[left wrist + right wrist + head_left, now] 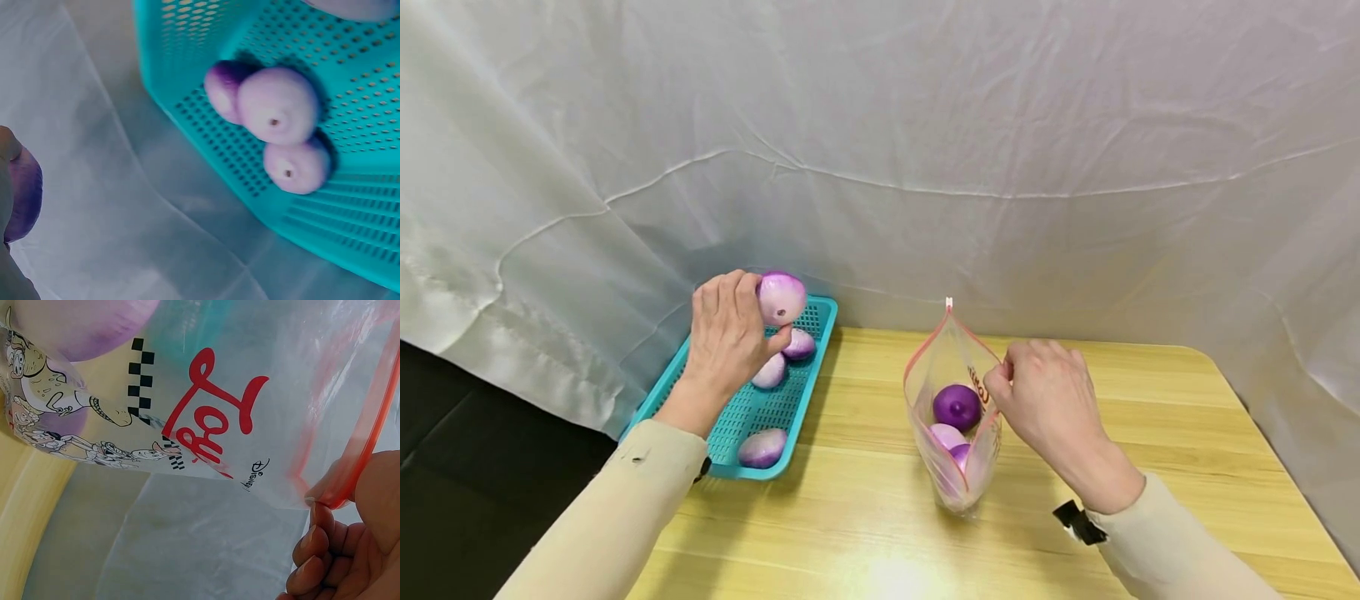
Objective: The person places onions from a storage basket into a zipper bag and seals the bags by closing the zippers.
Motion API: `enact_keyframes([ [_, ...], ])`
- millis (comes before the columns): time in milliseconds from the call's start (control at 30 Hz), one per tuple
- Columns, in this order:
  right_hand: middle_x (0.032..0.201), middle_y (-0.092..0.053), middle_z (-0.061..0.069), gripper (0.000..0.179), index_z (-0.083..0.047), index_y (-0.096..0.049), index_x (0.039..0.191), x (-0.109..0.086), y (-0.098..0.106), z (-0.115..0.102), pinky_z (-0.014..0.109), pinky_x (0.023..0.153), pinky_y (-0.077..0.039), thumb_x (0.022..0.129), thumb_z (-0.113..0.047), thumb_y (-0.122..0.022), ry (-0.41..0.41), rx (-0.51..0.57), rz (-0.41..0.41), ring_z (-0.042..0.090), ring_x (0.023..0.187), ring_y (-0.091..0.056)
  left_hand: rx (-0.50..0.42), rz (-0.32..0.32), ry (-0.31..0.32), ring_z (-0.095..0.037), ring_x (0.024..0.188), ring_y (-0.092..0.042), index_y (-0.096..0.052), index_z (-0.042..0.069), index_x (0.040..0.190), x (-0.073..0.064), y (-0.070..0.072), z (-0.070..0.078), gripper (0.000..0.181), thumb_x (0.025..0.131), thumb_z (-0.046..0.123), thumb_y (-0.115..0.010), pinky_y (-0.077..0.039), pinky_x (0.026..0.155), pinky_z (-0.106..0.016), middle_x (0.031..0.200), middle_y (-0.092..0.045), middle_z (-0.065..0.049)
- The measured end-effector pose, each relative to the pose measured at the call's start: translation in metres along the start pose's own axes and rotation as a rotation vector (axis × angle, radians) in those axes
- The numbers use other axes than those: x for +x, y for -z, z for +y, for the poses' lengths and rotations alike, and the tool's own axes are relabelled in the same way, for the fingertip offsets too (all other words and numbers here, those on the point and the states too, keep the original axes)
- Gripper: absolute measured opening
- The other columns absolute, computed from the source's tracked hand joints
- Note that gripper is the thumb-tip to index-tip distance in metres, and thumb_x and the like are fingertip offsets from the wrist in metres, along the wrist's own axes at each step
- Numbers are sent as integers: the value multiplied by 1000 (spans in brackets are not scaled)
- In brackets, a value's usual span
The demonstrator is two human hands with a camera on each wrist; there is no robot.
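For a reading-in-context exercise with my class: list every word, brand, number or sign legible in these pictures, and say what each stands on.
"Toy": large red script lettering on the clear plastic zip bag with red edging.
"DISNEY": small black lettering on the same bag.
Too cut off to read: red strokes at the bag's fold, beside "Toy".
Too small to read surely: the bag's lettering in the head view.
No numbers are legible.

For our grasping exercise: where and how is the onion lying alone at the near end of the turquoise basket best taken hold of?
Probably across the rounded middle of the onion, coming from above. Its top is uncovered, while the turquoise basket's wall close beside it leaves little room from the right. The other onions lie apart from it.
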State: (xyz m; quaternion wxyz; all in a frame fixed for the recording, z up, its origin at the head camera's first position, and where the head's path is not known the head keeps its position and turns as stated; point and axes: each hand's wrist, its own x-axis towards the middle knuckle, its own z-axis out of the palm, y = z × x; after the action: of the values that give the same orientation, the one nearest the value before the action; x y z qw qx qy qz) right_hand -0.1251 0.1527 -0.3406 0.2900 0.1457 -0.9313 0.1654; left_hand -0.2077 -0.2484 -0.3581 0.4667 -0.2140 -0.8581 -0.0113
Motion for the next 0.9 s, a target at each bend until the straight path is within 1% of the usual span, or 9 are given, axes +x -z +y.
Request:
enact_keyframes([
  [100,59,-45,0,25,-15,-46,59,1,0,-1,45,64,-39,81,-8,-57,-3,1,-7,26,60,-47,-31,27,1,-43,107,-45,-42,-3,127,7,7,9,82,75,37,-91,-39,86,-55,119,-48,-24],
  [200,59,-46,0,24,-15,-47,60,2,0,-1,43,63,-37,81,-8,-57,-5,0,-13,26,60,-47,-71,58,-16,-43,108,-46,-41,-3,128,14,15,22,86,72,37,-93,-40,86,-55,120,-48,-25],
  [333,59,-45,0,24,-15,-46,60,3,1,-2,42,62,-36,80,-8,-57,11,-2,-4,25,58,-44,-116,76,-35,-43,108,-48,-43,-3,128,25,27,47,85,72,37,-93,-41,85,-55,120,-49,-24],
  [500,58,-46,0,23,-14,-47,60,5,2,-1,43,62,-37,80,-8,-57,23,-3,4,25,58,-44,-186,59,-60,-41,108,-49,-43,-1,129,44,40,81,80,76,37,-89,-43,87,-53,120,-52,-22],
  [700,60,-48,1,21,-14,-50,62,5,3,-2,46,67,-39,81,-10,-59,-14,-3,-41,27,61,-48,-296,9,-166,-39,110,-51,-46,-2,129,61,49,118,75,80,37,-86,-44,93,-51,121,-54,-21],
  [800,62,-50,2,21,-13,-51,63,6,3,-4,47,70,-41,82,-10,-60,-31,2,-68,28,64,-50,-323,-54,-205,-37,112,-51,-46,0,130,67,51,132,74,80,39,-85,-45,94,-50,123,-54,-19],
  [900,64,-52,2,21,-13,-53,65,7,4,-5,47,71,-41,83,-12,-62,-40,3,-90,29,66,-51,-327,-153,-240,-35,116,-52,-48,2,132,73,51,144,75,80,41,-84,-46,98,-48,125,-56,-16],
])
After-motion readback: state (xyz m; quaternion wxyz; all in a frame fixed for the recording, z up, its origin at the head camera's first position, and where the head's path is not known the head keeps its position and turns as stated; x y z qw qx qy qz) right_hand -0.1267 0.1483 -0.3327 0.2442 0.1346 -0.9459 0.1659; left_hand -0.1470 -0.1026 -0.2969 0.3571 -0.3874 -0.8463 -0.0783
